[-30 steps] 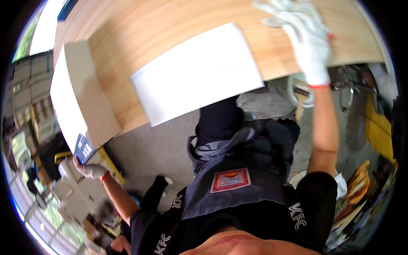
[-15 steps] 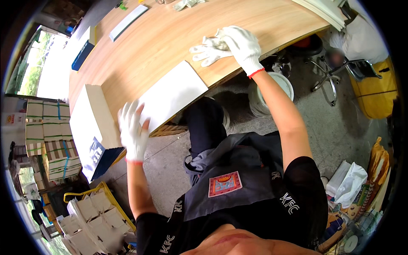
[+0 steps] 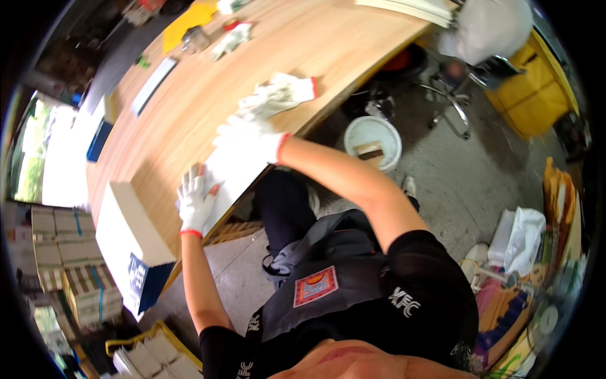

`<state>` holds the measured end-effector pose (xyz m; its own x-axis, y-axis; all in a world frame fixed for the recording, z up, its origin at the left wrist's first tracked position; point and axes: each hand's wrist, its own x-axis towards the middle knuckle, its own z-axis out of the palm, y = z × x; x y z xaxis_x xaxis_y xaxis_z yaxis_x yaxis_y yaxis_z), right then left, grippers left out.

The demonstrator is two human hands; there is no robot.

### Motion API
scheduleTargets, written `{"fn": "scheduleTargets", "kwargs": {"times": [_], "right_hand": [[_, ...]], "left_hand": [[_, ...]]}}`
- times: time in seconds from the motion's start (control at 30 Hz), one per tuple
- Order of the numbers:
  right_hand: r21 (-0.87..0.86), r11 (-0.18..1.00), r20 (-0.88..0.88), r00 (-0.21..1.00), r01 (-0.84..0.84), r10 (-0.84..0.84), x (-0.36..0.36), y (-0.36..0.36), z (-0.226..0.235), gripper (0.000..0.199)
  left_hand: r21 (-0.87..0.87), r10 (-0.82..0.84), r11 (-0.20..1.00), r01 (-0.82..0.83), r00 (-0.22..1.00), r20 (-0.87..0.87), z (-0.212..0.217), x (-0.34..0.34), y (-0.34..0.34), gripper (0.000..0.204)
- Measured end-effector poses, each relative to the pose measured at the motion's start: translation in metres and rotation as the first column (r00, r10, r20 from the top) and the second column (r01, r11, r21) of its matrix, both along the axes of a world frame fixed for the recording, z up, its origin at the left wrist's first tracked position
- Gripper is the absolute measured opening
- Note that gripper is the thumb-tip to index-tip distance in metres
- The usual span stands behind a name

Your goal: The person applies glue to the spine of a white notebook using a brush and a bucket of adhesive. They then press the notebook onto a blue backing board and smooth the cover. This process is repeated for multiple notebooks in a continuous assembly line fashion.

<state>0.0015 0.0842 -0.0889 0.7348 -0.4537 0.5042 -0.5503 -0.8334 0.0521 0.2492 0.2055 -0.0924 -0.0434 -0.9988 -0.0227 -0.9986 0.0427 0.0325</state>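
Pressing flat, both gloved hands, left hand (image 3: 196, 203) and right hand (image 3: 251, 140), rest open-palmed on the white sheet (image 3: 233, 179).

A pale wood-grain counter (image 3: 189, 95) carries a plain white sheet (image 3: 237, 174). Both hands wear white knit gloves with thin red cuffs: the left hand (image 3: 194, 203) and the right hand (image 3: 251, 139). A spare pair of white gloves (image 3: 281, 95), also red-edged, lies beyond. A white box (image 3: 129, 237) shows a dark blue end panel. The person's shirt is black with white lettering, under a dark grey apron (image 3: 328, 278) bearing a red and blue badge. A white bucket (image 3: 372, 140) stands on the grey floor, and a yellow bin (image 3: 543, 88) sits far right
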Motion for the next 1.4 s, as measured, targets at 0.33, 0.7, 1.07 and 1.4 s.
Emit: {"fn": "scheduleTargets", "kwargs": {"times": [0.33,0.7,1.07,1.4], "right_hand": [[0.334,0.941,-0.125,0.986,-0.059,0.107,0.025,0.001,-0.02,0.072],[0.454,0.883,0.038,0.992,-0.123,0.118,0.009,-0.001,0.003,0.082],[0.472,0.874,0.496,0.855,-0.118,-0.152,-0.134,0.122,0.031,0.04],[0.716,0.695,0.361,0.82,0.061,-0.444,-0.213,0.214,-0.064,0.038]], "left_hand": [[-0.042,-0.013,0.999,0.013,1.0,-0.011,-0.001,-0.01,0.004,0.07],[-0.055,0.064,0.995,-0.08,0.967,-0.246,0.046,-0.023,-0.005,0.061],[-0.559,-0.18,0.6,0.573,-0.584,-0.792,0.245,-0.169,0.086,0.033],[-0.736,0.197,0.028,0.676,-0.726,-0.659,0.274,-0.232,0.103,0.018]]}}
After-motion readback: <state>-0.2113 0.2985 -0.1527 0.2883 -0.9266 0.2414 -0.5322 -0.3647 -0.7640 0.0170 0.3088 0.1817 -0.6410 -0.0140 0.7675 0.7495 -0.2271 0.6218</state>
